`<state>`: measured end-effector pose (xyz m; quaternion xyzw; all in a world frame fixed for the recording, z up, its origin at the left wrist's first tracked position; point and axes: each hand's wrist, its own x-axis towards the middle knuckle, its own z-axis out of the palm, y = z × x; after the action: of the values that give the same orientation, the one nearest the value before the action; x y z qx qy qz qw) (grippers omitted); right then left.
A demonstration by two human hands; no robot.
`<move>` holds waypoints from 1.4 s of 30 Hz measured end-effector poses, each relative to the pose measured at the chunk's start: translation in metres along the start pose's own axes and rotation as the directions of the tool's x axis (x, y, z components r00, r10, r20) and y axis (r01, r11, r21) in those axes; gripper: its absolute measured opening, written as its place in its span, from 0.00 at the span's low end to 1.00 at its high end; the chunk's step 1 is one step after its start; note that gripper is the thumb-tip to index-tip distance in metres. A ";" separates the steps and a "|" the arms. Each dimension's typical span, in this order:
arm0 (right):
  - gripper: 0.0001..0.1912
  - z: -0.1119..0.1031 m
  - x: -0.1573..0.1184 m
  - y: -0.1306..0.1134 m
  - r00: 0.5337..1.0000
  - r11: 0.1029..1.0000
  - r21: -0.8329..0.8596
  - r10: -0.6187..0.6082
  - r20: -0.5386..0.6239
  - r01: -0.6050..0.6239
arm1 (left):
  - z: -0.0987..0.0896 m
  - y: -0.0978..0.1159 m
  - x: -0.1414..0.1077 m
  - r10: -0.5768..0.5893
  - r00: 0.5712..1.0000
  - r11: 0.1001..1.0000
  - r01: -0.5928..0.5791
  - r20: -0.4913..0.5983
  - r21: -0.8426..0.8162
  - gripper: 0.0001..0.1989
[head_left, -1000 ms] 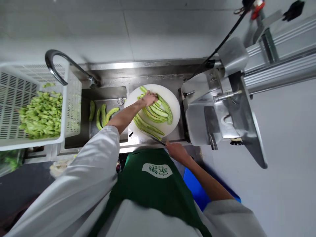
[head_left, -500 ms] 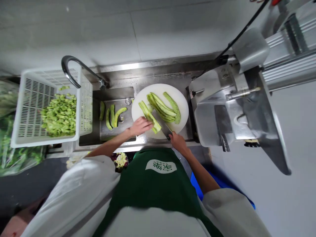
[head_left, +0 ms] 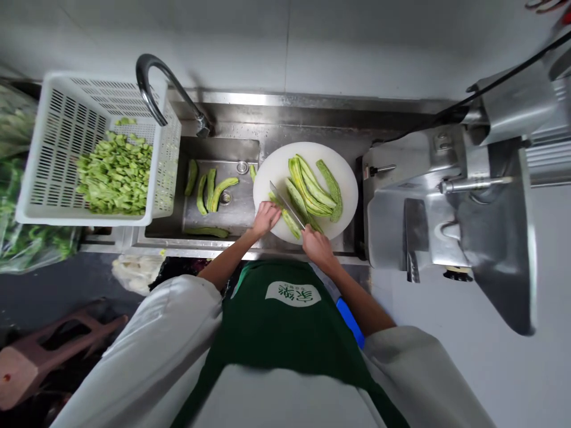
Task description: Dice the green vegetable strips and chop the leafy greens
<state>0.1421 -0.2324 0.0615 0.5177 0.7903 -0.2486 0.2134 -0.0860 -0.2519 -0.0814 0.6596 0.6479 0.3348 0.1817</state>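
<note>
On the round white cutting board (head_left: 272, 160), my left hand (head_left: 267, 217) has its fingers bent down on a pale green gourd strip (head_left: 291, 226). My right hand (head_left: 316, 245) is wrapped around the handle of a kitchen knife (head_left: 288, 204). The blade slants along the strip, its tip pointing up and left near my left fingers. Another gourd piece (head_left: 298, 199) lies just right of the blade. Farther right, several long gourd strips (head_left: 312, 189) rest together, with a darker, curved gourd piece (head_left: 331, 187) at their right.
Several gourd pieces (head_left: 222, 190) lie in the metal sink (head_left: 250, 148) at the left, under a curved faucet (head_left: 147, 89). A white basket (head_left: 33, 196) holds chopped green pieces (head_left: 118, 178). A metal slicing machine (head_left: 392, 220) stands right of the board. Bagged greens (head_left: 35, 238) are far left.
The knife has moved from beside the gourd piece to lie along it, and gourd now shows on both sides of the blade. My left hand stays on the left part. The camera view has shifted.
</note>
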 end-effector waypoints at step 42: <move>0.17 -0.002 0.082 -0.009 0.998 0.998 0.038 -0.038 -0.055 0.040 | 0.004 -0.012 0.031 0.111 0.977 0.984 -0.134 0.183 0.119 0.16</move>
<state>0.1029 -0.1756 0.0157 0.5127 0.8008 -0.2541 0.1769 -0.0942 -0.2202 -0.0857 0.7358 0.6079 0.2429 0.1732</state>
